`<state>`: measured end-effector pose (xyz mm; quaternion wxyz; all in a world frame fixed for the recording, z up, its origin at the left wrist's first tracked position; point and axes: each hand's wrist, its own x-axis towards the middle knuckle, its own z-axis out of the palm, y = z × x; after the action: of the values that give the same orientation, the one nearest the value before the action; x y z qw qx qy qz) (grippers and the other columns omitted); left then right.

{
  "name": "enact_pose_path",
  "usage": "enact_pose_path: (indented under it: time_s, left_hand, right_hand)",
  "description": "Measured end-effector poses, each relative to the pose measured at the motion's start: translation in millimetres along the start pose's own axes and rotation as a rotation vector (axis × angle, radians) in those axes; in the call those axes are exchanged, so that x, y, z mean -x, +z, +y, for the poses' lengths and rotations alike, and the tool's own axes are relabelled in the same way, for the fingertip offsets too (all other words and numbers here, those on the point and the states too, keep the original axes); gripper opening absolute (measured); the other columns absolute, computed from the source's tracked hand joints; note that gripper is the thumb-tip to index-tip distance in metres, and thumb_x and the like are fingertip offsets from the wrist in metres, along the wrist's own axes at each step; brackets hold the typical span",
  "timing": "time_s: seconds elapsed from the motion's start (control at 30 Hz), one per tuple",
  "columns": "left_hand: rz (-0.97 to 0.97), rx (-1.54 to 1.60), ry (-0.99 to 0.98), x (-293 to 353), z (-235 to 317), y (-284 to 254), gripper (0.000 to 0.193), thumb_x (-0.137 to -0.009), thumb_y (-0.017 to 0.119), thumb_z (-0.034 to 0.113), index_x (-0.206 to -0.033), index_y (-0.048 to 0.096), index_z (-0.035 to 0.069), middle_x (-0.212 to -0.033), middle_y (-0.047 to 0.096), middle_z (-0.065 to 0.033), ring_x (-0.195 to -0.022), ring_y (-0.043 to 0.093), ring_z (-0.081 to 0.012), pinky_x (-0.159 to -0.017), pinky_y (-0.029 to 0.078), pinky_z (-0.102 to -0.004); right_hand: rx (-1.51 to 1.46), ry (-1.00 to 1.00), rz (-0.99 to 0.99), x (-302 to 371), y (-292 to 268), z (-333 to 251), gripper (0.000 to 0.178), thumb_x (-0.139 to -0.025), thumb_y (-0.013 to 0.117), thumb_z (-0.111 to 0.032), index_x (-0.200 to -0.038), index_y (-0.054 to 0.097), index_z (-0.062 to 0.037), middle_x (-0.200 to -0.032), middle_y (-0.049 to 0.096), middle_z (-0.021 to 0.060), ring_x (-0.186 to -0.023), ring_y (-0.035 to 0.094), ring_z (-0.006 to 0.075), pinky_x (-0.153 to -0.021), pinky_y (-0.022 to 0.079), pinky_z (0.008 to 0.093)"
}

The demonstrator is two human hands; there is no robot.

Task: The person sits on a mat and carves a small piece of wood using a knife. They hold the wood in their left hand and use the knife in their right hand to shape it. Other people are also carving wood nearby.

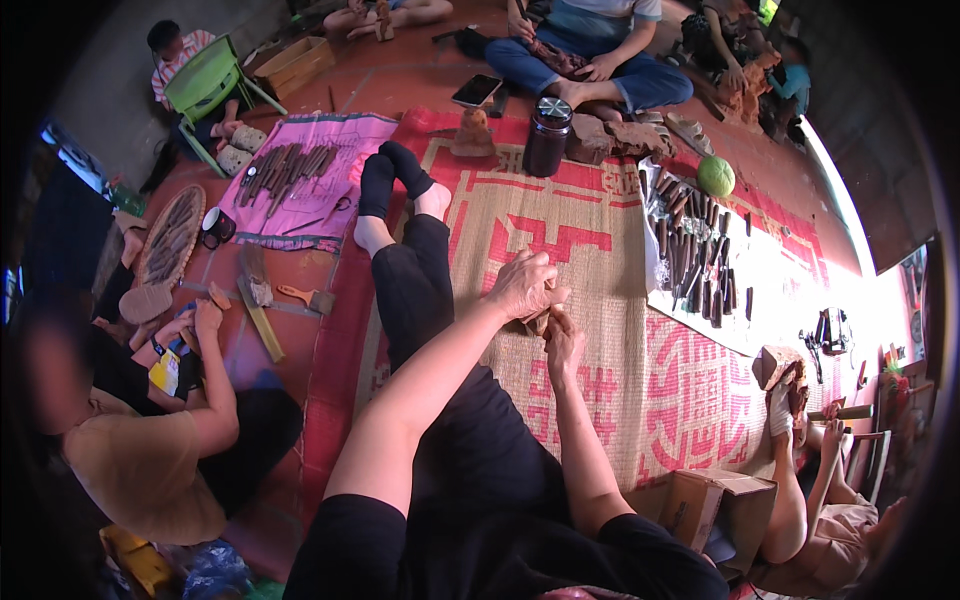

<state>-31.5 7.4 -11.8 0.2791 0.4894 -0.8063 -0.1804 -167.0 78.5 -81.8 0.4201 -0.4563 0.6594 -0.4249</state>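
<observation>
Above the woven red-and-tan mat (590, 270), my two hands meet over a small brown piece that looks like carved wood (538, 322). My left hand (522, 285) is wrapped over its top, fingers curled. Just below and to the right, my right hand (564, 345) is closed against the same piece, thumb near the left fingers. Whether a small tool sits in the right fingers is hidden. Most of the piece is covered by my hands. My outstretched legs in dark trousers lie to the left of it.
Many carving tools (700, 250) lie on a white sheet at right, others (290, 175) on a pink cloth at left. A dark lidded jar (548, 138), a phone (477, 90) and a green round fruit (715, 176) are farther off. A cardboard box (700, 510) stands near right. Several people sit around.
</observation>
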Motion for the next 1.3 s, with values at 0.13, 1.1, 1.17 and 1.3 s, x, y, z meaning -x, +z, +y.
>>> enact_pose_path:
  time_s: [0.13,1.1,1.17,1.3]
  left_hand:
    - [0.036,-0.009,0.036,-3,1,6,0.047,-0.078,0.059,0.053,-0.073,0.063,0.006,-0.083,0.054,-0.0077,-0.084,0.052,-0.0262,-0.080,0.044,-0.0379]
    - [-0.005,0.019,0.005,1,0,0,0.045,-0.077,0.061,0.051,-0.074,0.063,0.007,-0.083,0.055,-0.0081,-0.083,0.053,-0.0266,-0.079,0.044,-0.0388]
    - [0.015,0.013,-0.005,-1,0,0,0.046,-0.077,0.060,0.052,-0.074,0.063,0.006,-0.083,0.055,-0.0082,-0.084,0.053,-0.0265,-0.080,0.044,-0.0389]
    - [0.047,0.006,0.016,-2,0,7,0.047,-0.077,0.061,0.053,-0.074,0.064,0.006,-0.083,0.055,-0.0083,-0.085,0.053,-0.0264,-0.081,0.044,-0.0389]
  right_hand:
    - [0.215,-0.164,0.114,-25,5,20,0.026,-0.088,0.050,-0.018,-0.100,0.069,-0.0044,-0.057,0.053,0.0028,-0.052,0.048,0.0099,-0.047,0.038,0.0285]
    - [0.048,0.026,-0.068,-17,2,5,0.024,-0.087,0.050,-0.014,-0.101,0.067,-0.0029,-0.059,0.054,0.0028,-0.048,0.049,0.0112,-0.047,0.042,0.0276]
    - [-0.121,0.042,-0.050,-10,5,16,0.029,-0.088,0.050,-0.014,-0.109,0.065,-0.0017,-0.062,0.055,0.0037,-0.050,0.050,0.0111,-0.049,0.042,0.0274]
    - [0.004,-0.011,0.039,-14,10,34,0.033,-0.088,0.050,-0.016,-0.116,0.063,-0.0042,-0.065,0.057,0.0070,-0.054,0.053,0.0135,-0.053,0.044,0.0297]
